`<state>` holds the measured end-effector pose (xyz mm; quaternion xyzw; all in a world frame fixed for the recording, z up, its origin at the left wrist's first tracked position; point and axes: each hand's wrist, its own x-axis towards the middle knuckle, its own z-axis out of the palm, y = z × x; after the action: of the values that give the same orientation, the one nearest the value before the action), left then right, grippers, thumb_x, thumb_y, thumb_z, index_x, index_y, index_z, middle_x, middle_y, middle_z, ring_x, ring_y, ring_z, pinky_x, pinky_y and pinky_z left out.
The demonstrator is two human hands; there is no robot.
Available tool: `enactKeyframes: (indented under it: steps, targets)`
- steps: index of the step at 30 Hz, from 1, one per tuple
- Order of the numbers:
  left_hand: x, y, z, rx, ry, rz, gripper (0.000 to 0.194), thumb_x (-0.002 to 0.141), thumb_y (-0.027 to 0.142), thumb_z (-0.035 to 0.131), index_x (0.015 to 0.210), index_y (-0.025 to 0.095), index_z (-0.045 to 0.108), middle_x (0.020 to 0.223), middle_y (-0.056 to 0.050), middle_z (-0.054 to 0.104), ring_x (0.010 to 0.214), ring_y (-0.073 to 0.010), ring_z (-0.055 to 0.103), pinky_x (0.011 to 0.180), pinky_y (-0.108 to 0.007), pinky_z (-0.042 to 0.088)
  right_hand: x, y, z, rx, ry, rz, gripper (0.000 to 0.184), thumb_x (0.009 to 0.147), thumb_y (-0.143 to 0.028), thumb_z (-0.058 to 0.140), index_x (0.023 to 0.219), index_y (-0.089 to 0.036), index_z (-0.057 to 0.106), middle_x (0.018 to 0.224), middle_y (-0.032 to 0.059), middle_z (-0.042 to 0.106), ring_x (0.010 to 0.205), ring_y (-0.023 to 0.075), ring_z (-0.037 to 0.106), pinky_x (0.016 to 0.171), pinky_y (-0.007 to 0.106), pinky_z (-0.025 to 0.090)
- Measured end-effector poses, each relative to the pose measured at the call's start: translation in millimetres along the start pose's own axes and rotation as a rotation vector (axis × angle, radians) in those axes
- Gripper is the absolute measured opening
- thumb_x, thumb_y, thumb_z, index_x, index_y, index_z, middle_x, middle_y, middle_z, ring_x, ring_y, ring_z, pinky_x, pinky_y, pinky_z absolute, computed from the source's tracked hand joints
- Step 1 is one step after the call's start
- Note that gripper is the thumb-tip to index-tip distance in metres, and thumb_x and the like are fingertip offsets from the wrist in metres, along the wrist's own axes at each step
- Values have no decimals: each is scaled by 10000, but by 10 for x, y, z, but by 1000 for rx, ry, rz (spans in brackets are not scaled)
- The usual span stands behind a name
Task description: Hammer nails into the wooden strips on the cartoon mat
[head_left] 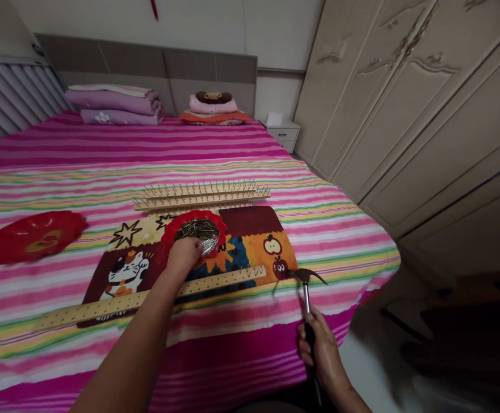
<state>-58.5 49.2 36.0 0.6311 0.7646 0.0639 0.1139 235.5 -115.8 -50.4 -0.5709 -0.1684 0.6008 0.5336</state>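
My left hand point(184, 256) rests at the front rim of a red scalloped dish point(193, 220), over a heap of thin metal nails point(197, 232). Its fingers are turned away, so I cannot tell whether they hold a nail. My right hand point(322, 350) grips the black handle of a claw hammer point(306, 292), with the steel head raised near the bedspread's apple picture. Just in front of the dish lies a perforated wooden strip point(146, 298). Behind the dish lie wooden strips with rows of upright nails point(202, 195).
A second red dish point(30, 236) lies to the left on the striped pink bedspread point(103, 149), which has a patterned cloth point(254, 241) under the dish. Folded bedding point(114, 105) lies by the headboard. Cream wardrobe doors point(404, 115) stand on the right, past the bed's edge.
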Motion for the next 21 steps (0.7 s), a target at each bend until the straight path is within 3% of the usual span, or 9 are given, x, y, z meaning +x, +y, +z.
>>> enactKeyframes:
  steps: [3,6,11,15,21]
  targets:
    - [-1,-85,18,-201,48,-1,163,694,306,529,659,206,652,626,-27,655,594,-153,563,521,-234,328,-15,-16,24,7,6,12,443,698,-476,623,1066,-278,477,514,-98,468,326,40,330,286,105,182]
    - [-23,-124,13,-587,55,-44,149,615,337,592,628,194,634,561,11,617,523,-123,520,514,-222,352,-25,-28,41,15,8,12,435,694,-482,622,1053,-280,482,512,-97,467,327,38,323,289,104,179]
    - [-206,-55,-77,-1156,-77,-71,290,506,343,697,701,139,629,530,23,585,445,-76,452,462,-211,355,-26,-30,39,22,2,-6,438,697,-480,613,1059,-277,474,508,-97,469,328,37,318,289,103,175]
    - [-410,11,-142,-1337,-139,-77,342,517,269,701,822,129,636,549,25,597,447,-59,457,435,-183,344,-25,-34,35,26,-6,7,432,704,-457,613,1069,-271,473,512,-100,470,328,34,329,298,102,181]
    - [-664,79,-189,-1372,-366,-103,300,511,249,695,777,111,687,709,-49,680,624,-109,597,616,-241,500,-11,-26,29,40,-28,9,372,715,-443,601,1015,-268,468,499,-109,460,313,33,321,293,104,173]
